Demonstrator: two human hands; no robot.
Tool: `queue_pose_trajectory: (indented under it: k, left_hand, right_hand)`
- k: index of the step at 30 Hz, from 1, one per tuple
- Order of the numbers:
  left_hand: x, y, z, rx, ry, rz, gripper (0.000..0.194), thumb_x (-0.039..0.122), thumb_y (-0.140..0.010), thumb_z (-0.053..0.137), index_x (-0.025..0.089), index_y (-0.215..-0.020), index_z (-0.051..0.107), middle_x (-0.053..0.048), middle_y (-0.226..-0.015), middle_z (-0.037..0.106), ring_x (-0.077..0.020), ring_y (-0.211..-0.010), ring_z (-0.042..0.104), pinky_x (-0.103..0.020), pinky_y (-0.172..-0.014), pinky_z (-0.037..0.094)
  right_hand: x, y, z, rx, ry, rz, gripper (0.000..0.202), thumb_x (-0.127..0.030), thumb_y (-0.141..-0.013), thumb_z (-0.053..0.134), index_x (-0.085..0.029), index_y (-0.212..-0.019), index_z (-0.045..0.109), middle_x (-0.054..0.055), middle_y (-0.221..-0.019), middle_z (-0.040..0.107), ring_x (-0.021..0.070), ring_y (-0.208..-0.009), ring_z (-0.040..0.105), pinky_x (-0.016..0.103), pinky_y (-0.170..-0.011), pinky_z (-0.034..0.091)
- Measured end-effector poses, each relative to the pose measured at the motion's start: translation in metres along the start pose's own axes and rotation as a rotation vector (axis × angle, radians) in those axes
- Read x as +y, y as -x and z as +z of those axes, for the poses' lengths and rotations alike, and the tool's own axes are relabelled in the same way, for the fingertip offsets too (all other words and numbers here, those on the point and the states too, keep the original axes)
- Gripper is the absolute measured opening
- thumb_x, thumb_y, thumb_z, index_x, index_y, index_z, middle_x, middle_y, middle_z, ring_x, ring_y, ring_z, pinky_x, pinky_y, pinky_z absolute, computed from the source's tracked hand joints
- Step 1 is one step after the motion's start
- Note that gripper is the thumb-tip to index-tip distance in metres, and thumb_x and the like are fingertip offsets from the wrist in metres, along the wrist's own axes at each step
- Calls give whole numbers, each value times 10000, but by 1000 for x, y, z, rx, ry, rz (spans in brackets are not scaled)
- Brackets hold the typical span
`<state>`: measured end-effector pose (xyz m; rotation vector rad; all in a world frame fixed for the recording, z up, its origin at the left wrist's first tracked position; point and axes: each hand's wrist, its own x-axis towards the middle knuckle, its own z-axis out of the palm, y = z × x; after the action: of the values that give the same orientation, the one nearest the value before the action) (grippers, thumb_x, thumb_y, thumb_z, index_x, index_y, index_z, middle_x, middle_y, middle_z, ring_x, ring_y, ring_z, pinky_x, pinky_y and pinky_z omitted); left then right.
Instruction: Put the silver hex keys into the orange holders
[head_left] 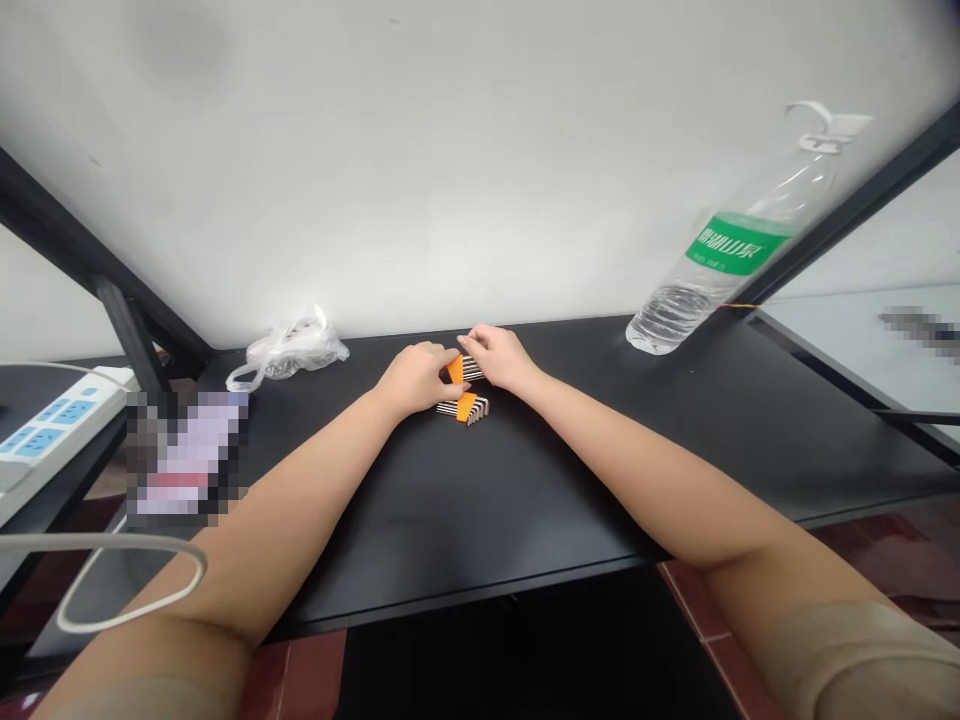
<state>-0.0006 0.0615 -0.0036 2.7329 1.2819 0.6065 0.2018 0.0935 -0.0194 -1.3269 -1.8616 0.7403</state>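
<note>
On the black table [465, 510], my left hand [420, 378] has its fingers closed on an orange holder [456, 370] with several metal hex keys. My right hand [501, 358] is at the right side of this holder, its thumb and forefinger pinched together near the upper keys [471, 368]. Whether those fingertips grip a key is too small to tell. An orange part [466, 407] with bent silver hex keys [480, 410] shows just below my left thumb; my left fingers partly hide how the two orange parts relate.
A large water bottle [739, 245] with a green label stands at the back right. A crumpled clear plastic bag [296, 345] lies at the back left. Farther left are a blurred-out flat object [191, 455], a white power strip [60, 430] and a looping white cable [135, 542].
</note>
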Motion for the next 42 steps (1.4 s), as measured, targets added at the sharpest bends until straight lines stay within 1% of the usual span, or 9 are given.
queue_pose_trajectory:
  k: [2,6,15,21,23,28,35,39,42]
  left_hand:
    - [1,0,-2,-7,23,5,281,483,-822,714,221,-800,616,-18,-750,615,-191,-701,551,-322,-632,370]
    - [0,0,-7,-39,64,0,283,479,-812,715,223,-756,609,-10,-717,601,-178,-661,535,-316,-618,361]
    - [-12,1,-14,-87,46,10,298,511,-809,724,223,-781,652,-21,-743,607,-200,-743,571,-313,-674,401]
    - [-24,5,-15,-80,47,-18,306,523,-814,722,229,-772,648,-13,-737,593,-197,-742,564,-310,-675,393]
    - [-26,6,-14,-67,63,-21,297,515,-817,718,230,-773,649,-9,-735,594,-191,-734,562,-309,-676,392]
    - [-26,6,-12,-46,89,-40,315,532,-814,705,231,-749,643,-5,-714,585,-182,-704,541,-315,-654,377]
    - [-27,5,-10,-37,94,-50,323,535,-811,708,233,-733,627,-2,-695,573,-177,-693,532,-315,-650,375]
    - [-28,5,-9,-35,76,-49,339,541,-811,712,230,-733,602,1,-699,573,-177,-701,538,-307,-659,377]
    - [-28,5,-8,-35,76,-43,344,543,-809,711,229,-727,597,0,-696,570,-176,-696,534,-307,-650,371]
  right_hand:
    - [2,-2,-3,-15,29,-28,378,-548,-933,596,-214,-757,609,-18,-674,592,150,-630,490,298,-588,365]
    - [4,-4,-5,-62,-2,-25,358,-545,-917,609,-222,-764,604,-32,-659,560,146,-612,453,299,-595,353]
    - [1,-2,-7,-77,97,-50,354,-517,-935,590,-219,-744,597,-29,-639,563,147,-607,439,304,-601,323]
    - [8,-6,-17,-94,186,-19,352,-516,-957,587,-219,-771,622,-16,-682,619,156,-626,489,304,-625,346]
    - [11,-6,-20,-105,234,-37,348,-499,-973,578,-217,-776,629,2,-711,648,165,-644,513,307,-639,353]
    - [14,-6,-23,-109,360,-67,320,-446,-1010,552,-218,-803,638,52,-773,684,192,-681,550,323,-661,362]
    - [20,-6,-22,-103,509,-123,320,-444,-1049,500,-219,-912,682,91,-804,682,221,-695,558,344,-675,366]
    - [22,-7,-25,-110,569,-146,316,-419,-1060,487,-215,-937,694,106,-850,703,240,-774,597,349,-726,384]
    - [23,-7,-28,-114,589,-179,320,-406,-1063,480,-209,-926,692,121,-933,724,252,-859,617,353,-780,399]
